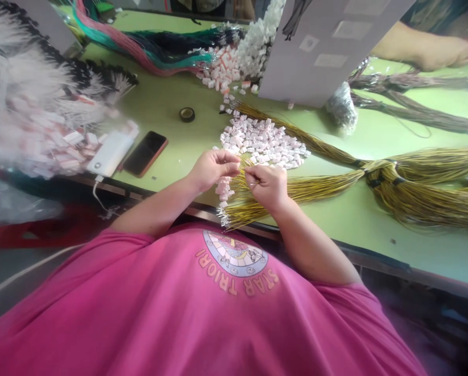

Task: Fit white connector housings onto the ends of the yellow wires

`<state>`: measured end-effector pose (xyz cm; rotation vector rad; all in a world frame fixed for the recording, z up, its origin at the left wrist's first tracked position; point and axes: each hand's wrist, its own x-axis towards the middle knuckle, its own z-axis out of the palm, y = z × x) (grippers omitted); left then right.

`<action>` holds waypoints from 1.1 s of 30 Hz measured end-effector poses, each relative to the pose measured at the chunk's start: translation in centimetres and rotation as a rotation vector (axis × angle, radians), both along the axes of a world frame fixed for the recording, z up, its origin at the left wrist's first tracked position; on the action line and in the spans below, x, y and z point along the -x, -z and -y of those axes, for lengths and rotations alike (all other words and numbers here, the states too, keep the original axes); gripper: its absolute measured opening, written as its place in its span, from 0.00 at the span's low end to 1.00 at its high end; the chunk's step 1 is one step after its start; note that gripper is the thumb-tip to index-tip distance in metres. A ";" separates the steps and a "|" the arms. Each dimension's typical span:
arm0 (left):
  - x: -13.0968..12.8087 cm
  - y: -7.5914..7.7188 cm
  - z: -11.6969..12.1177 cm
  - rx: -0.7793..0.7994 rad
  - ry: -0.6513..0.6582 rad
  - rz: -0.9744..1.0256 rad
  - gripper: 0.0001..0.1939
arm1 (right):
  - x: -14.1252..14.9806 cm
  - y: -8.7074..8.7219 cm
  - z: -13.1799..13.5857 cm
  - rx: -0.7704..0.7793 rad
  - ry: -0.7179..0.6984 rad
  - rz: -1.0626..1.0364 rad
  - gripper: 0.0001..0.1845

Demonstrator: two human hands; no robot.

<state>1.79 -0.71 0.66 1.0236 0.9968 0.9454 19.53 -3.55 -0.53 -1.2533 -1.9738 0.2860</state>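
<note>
My left hand (213,168) and my right hand (268,185) meet just above the near edge of the green table (171,99). Both are pinched closed. The left pinches something small and pale, probably a white connector. The right hand's fingers are closed on thin yellow wires (249,206) from a bundle that fans out under it toward my chest. A pile of small white connectors (263,141) lies just beyond both hands, and a few more (223,189) lie between them.
Big yellow wire bundles (421,188) stretch to the right. A phone (145,153), a white power bank (110,154) and a tape roll (187,114) lie to the left. A grey board (320,52) stands behind, with more connectors (237,57). Another person's arm (421,47) is at top right.
</note>
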 end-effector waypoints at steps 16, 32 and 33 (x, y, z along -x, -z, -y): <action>5.4 -0.6 -3.2 -0.296 0.129 -0.610 0.13 | -0.7 -0.3 -1.2 0.116 -0.231 -0.190 0.09; 6.0 1.5 -5.8 -0.405 0.228 -1.147 0.14 | -0.6 -1.2 -1.4 0.624 -0.166 -0.361 0.05; 6.0 1.1 -5.5 -0.417 0.191 -1.113 0.13 | -0.6 -1.2 -1.4 0.612 -0.143 -0.335 0.05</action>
